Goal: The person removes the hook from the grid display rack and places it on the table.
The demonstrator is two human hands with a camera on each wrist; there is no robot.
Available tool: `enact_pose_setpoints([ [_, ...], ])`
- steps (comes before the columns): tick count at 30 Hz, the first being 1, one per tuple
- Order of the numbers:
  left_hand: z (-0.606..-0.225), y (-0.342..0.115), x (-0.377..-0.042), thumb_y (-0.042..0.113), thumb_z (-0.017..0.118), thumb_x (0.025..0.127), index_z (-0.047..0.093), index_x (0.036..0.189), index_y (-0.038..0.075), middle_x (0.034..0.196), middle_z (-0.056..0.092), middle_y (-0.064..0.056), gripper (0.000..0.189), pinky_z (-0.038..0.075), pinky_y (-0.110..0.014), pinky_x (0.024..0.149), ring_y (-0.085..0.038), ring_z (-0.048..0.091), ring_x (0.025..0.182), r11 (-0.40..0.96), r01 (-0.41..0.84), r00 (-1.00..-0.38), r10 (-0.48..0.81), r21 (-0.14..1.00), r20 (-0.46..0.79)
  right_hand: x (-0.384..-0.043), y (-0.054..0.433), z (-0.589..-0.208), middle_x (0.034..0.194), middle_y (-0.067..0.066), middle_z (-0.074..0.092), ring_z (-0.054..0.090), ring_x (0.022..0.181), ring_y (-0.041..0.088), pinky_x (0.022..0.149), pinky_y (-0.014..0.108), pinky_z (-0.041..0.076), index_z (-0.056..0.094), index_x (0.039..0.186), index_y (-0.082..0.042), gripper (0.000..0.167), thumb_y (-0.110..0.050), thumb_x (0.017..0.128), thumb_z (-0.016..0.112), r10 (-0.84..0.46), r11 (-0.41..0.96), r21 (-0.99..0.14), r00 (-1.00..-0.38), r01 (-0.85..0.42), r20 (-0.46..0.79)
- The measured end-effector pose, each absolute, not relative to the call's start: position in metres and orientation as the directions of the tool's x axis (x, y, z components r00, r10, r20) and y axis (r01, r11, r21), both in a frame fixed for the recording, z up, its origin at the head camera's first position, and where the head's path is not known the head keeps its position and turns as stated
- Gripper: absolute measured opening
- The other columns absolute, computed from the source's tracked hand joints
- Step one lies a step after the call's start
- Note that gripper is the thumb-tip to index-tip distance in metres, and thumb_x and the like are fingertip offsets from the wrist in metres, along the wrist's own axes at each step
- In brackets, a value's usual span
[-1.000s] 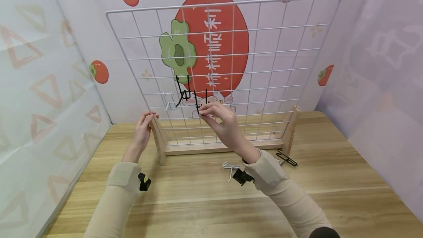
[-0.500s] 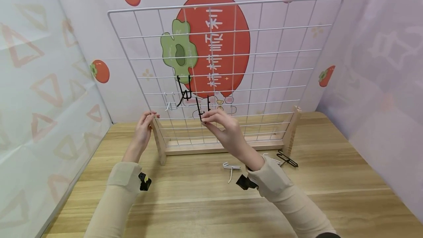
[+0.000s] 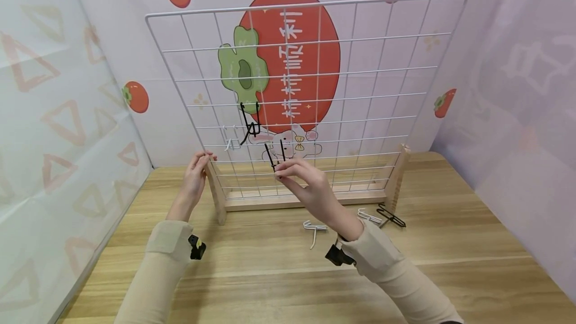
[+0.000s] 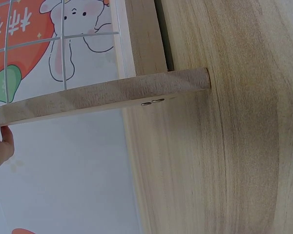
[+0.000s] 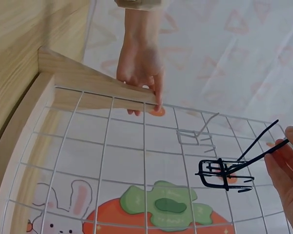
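Note:
My right hand (image 3: 310,184) pinches a black wire display hook (image 3: 270,157) by its straight prong, in front of the white wire grid panel (image 3: 306,5). In the right wrist view the frame of this hook overlaps a second black hook. That second black hook (image 3: 253,129) hangs on the grid at the left, beside a white hook (image 3: 232,144) that also hangs there. My left hand (image 3: 193,179) grips the top of the left wooden upright (image 3: 217,194) of the stand, thumb on one side and fingers on the other, as the right wrist view shows.
On the wooden table (image 3: 252,284) lie a white hook (image 3: 315,227) near the middle, another white hook (image 3: 370,215) and a black hook (image 3: 391,215) by the right upright (image 3: 396,179). A printed cloth backdrop (image 3: 369,164) stands behind the grid.
My right hand has come down slightly with the black hook, whose upper ends now sit lower against the grid. The left hand stays on the upright.

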State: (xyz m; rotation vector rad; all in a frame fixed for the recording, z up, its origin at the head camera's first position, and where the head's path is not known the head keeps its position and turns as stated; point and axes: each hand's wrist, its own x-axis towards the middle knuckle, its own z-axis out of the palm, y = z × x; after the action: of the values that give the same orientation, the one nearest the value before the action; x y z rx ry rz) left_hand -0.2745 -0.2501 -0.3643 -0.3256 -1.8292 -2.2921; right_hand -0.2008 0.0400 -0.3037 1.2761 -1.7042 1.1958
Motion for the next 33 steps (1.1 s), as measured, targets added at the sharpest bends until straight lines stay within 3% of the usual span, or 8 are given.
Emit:
enact_pose_setpoints([
  [4,-0.365,-0.251,-0.274,0.019,0.04,0.095,0.049,0.096,0.02,0.094,0.053,0.004,0.009,0.028,-0.023,0.086,-0.015,0.041,0.102,-0.219,0.283,-0.958,-0.015,0.934,0.287,-0.199,0.041,-0.307,0.089,0.014,0.061,0.059,0.086,0.021,0.079,0.027,0.046,0.06,0.085,0.002,0.017,0.012,0.071,0.065,-0.339,0.088,-0.276,-0.289,-0.957,0.895],
  [17,-0.365,-0.252,-0.275,0.018,0.039,0.096,0.048,0.096,0.02,0.095,0.052,0.004,0.01,0.028,-0.023,0.086,-0.012,0.042,0.1,-0.212,0.273,-0.961,-0.011,0.939,0.277,-0.197,0.044,-0.321,0.087,0.012,0.062,0.06,0.083,0.02,0.076,0.025,0.047,0.061,0.085,0.001,0.024,0.015,0.067,0.066,-0.38,0.102,-0.301,-0.317,-0.948,0.869],
  [33,-0.366,-0.252,-0.277,0.016,0.038,0.096,0.049,0.095,0.019,0.095,0.054,0.004,0.011,0.029,-0.024,0.083,-0.014,0.041,0.098,-0.218,0.296,-0.954,-0.02,0.93,0.299,-0.197,0.046,-0.339,0.085,0.011,0.062,0.06,0.082,0.019,0.073,0.021,0.047,0.061,0.084,0.0,0.02,0.013,0.069,0.066,-0.445,0.098,-0.349,-0.355,-0.932,0.822],
])
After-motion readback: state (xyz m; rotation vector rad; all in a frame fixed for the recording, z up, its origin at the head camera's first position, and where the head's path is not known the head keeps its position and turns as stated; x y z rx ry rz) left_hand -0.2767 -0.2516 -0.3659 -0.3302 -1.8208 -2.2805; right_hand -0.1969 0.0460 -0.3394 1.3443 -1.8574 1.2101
